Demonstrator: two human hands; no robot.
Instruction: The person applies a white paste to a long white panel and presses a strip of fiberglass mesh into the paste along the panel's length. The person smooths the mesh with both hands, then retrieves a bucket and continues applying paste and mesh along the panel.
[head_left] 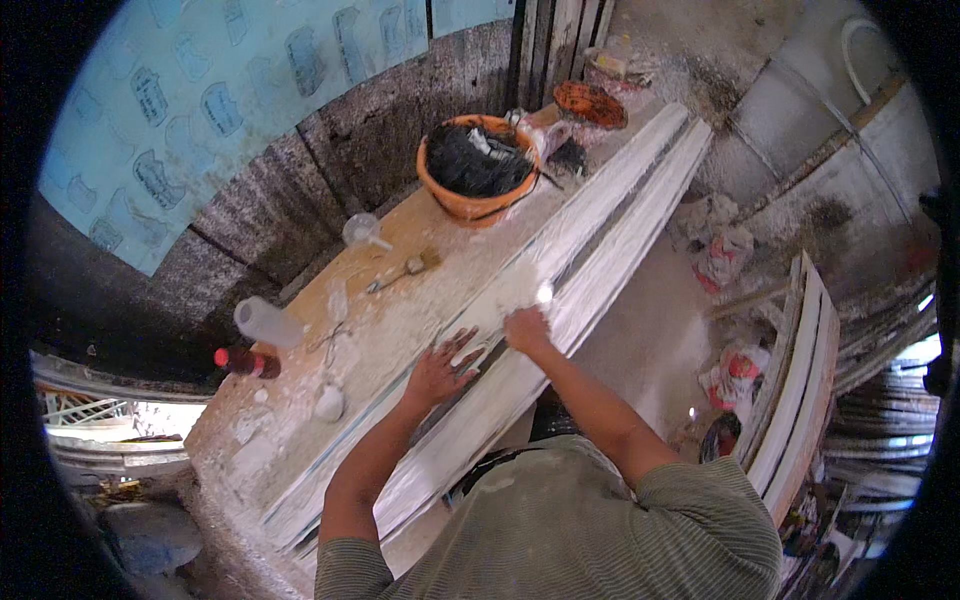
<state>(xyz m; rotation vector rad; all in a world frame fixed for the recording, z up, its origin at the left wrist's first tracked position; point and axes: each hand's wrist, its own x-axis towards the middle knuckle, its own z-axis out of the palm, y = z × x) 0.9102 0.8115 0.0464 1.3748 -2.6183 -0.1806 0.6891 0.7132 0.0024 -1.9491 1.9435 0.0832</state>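
Long white plaster-like mouldings (625, 235) run side by side from near my body to the far end of the worktable. My left hand (440, 372) rests on them with fingers spread and nothing in it. Further along the same strip, my right hand (527, 328) is closed, knuckles up, against the white surface. Whatever it grips is hidden, though a pale blurred patch shows just beyond the fingers. Left of the mouldings lie a brush (410, 268) with a metal handle and a red-capped dark bottle (247, 362).
An orange tub (470, 205) of dark fibrous material stands at the far left of the table (222, 428). Nearby are a translucent white container (268, 322), a clear plastic vessel (366, 232) and an orange lid-like disc (590, 105). More white strips (795, 375) lean at right.
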